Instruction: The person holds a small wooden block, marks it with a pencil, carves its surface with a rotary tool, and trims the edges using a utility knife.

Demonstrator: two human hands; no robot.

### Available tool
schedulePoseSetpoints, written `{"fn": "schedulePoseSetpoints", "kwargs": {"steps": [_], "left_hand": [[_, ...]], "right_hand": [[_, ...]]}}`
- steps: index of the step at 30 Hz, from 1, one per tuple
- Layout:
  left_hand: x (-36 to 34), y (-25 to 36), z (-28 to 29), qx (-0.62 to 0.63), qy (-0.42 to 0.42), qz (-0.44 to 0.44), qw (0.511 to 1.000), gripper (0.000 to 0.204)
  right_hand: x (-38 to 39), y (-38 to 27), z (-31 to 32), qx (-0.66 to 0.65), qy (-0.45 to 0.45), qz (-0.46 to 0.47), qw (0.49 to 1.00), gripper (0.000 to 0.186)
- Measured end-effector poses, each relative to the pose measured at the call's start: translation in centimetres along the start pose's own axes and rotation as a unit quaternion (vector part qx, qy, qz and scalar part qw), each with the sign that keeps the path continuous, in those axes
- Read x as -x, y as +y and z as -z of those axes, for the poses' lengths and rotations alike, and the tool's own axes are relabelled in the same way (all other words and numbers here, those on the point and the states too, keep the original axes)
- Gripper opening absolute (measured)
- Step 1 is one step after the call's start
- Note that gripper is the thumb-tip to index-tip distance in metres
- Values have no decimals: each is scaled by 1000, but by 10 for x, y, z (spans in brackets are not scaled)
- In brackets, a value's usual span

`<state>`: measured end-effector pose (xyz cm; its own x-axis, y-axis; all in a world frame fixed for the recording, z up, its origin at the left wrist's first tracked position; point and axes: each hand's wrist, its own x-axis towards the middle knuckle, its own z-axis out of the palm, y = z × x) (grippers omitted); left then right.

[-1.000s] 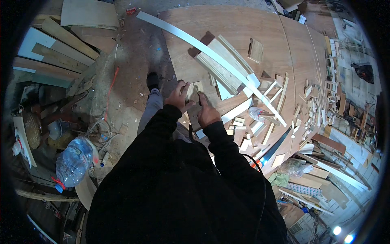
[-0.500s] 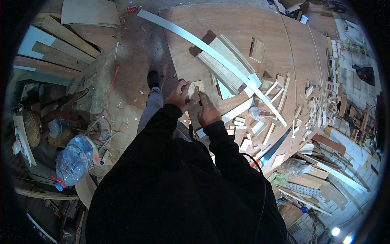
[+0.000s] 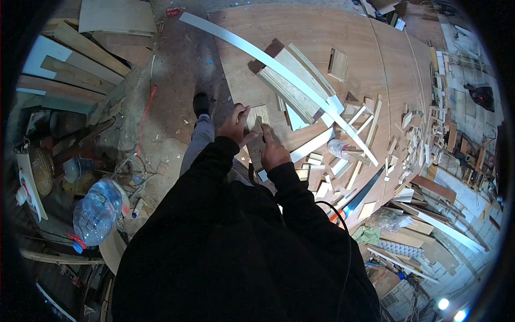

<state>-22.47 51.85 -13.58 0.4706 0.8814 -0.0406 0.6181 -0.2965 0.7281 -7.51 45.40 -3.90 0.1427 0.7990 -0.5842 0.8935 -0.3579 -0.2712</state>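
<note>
At the near-left edge of the wooden work surface (image 3: 354, 32), a small pale wooden block (image 3: 259, 116) lies between my hands. My left hand (image 3: 234, 126) is closed against the block's left side, thumb and fingers along its edge. From the right, my right hand (image 3: 273, 153) is closed with its index finger stretched forward over the block's near part. Something thin and dark shows under that finger, too small and covered to name. Just beyond my hands rests a stack of grooved wooden boards (image 3: 292, 96), with a long white strip (image 3: 257, 52) lying across it.
Small wood offcuts (image 3: 316, 159) and a clear plastic cup (image 3: 338, 148) lie to the right. A handsaw (image 3: 366, 190) with an orange handle sits near my right arm. On the left stand a large clear water bottle (image 3: 97, 212) and leaning boards (image 3: 80, 59).
My hands keep nearly the same place at the block. The right index finger has shifted slightly, and the dark thin thing beneath it shows less. The whole view has drifted a little.
</note>
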Motion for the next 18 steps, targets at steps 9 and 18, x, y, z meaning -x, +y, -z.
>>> {"fn": "schedulePoseSetpoints", "kwargs": {"steps": [9, 18], "left_hand": [[2, -2, -2, 20, 2, -2, 1000, 87], [1, 0, 1, 9, 13, -11, 1000, 88]], "right_hand": [[0, 3, -1, -8, 1, 12, 1000, 79], [-4, 0, 2, -31, -9, 9, 999, 77]]}}
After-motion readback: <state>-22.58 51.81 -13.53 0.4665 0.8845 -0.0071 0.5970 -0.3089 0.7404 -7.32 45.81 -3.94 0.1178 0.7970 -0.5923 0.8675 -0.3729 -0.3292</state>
